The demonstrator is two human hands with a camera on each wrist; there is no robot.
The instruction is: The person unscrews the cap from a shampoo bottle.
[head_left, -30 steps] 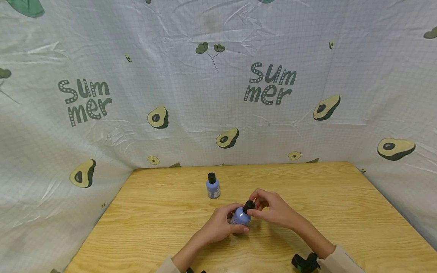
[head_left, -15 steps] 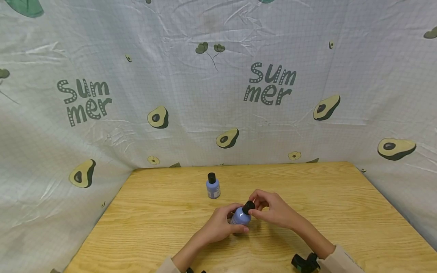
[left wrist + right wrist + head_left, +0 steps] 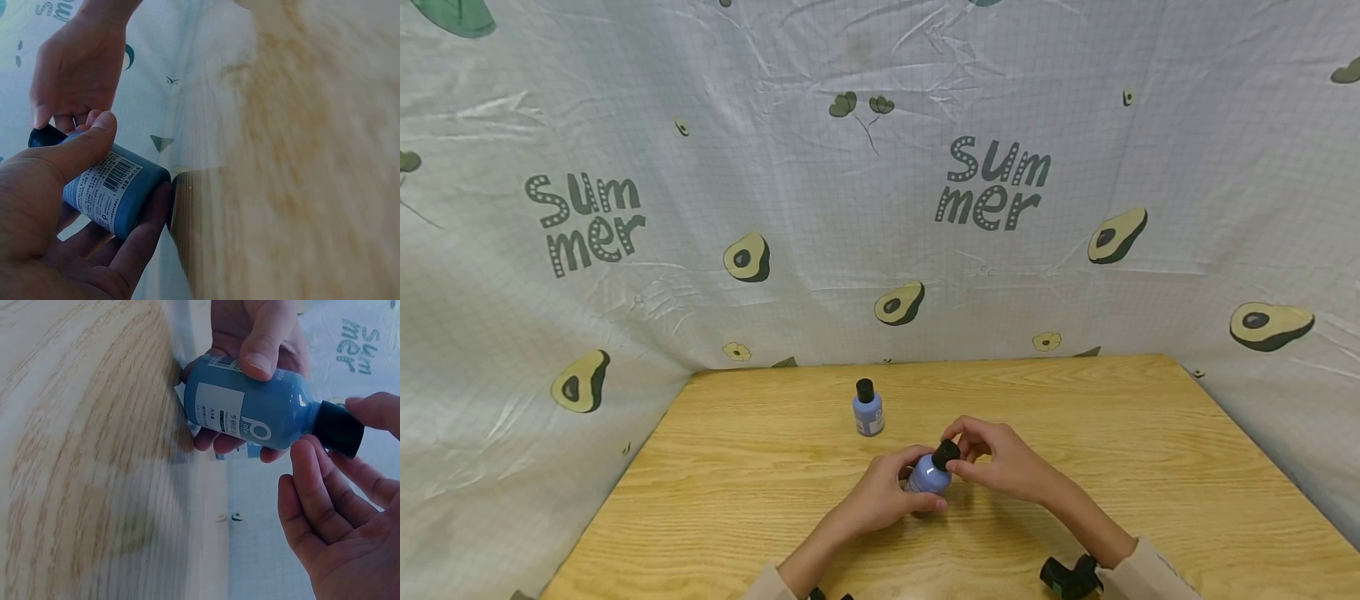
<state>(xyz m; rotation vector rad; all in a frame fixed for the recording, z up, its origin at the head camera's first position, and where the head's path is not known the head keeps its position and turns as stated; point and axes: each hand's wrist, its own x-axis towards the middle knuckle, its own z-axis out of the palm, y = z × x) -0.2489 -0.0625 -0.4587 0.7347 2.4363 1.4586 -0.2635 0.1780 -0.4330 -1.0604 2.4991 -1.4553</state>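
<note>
A small blue bottle [image 3: 929, 476] with a black cap [image 3: 946, 454] leans to the right just above the wooden table. My left hand [image 3: 891, 493] grips its body, thumb on the near side and fingers curled round the back. In the right wrist view the bottle [image 3: 250, 403] shows a white label. My right hand [image 3: 1000, 458] pinches the cap between thumb and fingers; the cap [image 3: 338, 429] sits on the bottle's neck. Barcode and small print face the left wrist camera on the bottle [image 3: 115, 187].
A second blue bottle [image 3: 868, 414] with a black cap stands upright farther back on the wooden table [image 3: 737, 467]. Behind and beside the table hangs a pale cloth [image 3: 820, 208] printed with avocados. A black device [image 3: 1070, 577] is at the right wrist.
The right hand's fingertips have shifted slightly round the cap. The left hand and the bottle body stay in place.
</note>
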